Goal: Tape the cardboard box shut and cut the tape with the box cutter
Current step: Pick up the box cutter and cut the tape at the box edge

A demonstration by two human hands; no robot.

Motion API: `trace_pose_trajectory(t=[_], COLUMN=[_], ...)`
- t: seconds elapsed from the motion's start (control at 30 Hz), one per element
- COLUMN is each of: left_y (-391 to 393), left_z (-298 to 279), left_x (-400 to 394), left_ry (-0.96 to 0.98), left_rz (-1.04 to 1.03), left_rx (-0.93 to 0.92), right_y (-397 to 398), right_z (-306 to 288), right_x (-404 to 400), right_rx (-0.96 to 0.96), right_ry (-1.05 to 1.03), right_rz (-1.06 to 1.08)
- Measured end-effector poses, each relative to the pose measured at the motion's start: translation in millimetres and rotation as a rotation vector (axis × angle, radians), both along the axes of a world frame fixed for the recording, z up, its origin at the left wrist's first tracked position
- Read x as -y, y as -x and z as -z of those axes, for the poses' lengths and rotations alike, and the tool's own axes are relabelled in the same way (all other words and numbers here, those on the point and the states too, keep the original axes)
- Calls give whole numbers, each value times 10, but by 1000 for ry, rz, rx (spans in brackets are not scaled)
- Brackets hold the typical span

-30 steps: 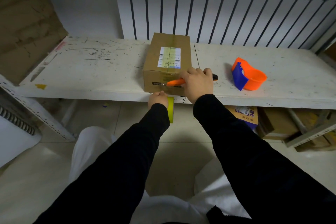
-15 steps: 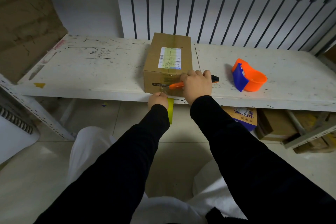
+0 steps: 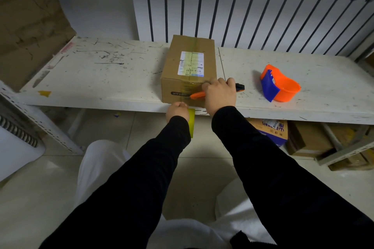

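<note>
Tape roll [image 3: 191, 122] hangs below the shelf edge [image 3: 121, 105], pinched in your left hand [image 3: 177, 111]. Its strip runs up the near face of the cardboard box [image 3: 188, 70], which sits just beyond both hands. Your right hand [image 3: 219, 96] is fisted around the box cutter [image 3: 199, 94], tip pointing left, apparently touching the strip. Cut crosswise. 1 orange dispenser [image 3: 280, 84] lies farther right.

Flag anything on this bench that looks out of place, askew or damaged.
Little stands out. The white bench is scuffed with dark scratches, and a yellow tape scrap sits stuck near its left front edge. The cardboard box sits square, and the orange dispenser lies empty of tape.
</note>
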State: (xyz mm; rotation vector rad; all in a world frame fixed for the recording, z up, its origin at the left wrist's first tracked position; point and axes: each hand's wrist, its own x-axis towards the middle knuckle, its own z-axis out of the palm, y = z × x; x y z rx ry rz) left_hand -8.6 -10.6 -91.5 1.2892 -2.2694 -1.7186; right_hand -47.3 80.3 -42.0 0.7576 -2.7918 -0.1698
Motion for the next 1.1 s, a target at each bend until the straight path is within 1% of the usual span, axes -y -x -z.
trace_pose_trajectory(t=[0.27, 0.43, 0.5, 0.63, 0.7, 0.8, 0.9, 1.0, 1.1], left_y=[-13, -35, -45, -43, -47, -53, -55, -60, -64], left_z=[33, 28, 27, 29, 24, 13, -3, 31, 53], left_x=[-18, -15, -20, -20, -8, 12, 45, 73, 90], left_ry=[20, 10, 21, 13, 7, 3, -12, -7, -11], left_rz=[-4, -22, -26, -7, 2, 32, 37, 48, 54], left_rx=[-1, 1, -12, -12, -5, -5, 0, -20, -34], right_y=[33, 54, 58, 39, 21, 0, -12, 19, 72], right_z=[-26, -74, -102, -100, -66, 15, 75, 104, 131], right_x=[-161, -222, -224, -185, -122, 15, 153, 254, 314], right_rx=[21, 51, 105, 291, 331, 313, 242, 120, 83], right_ry=[-32, 58, 123, 270, 319, 378, 411, 390, 333], right_rz=[50, 46, 48, 34, 33, 52, 79, 66, 80])
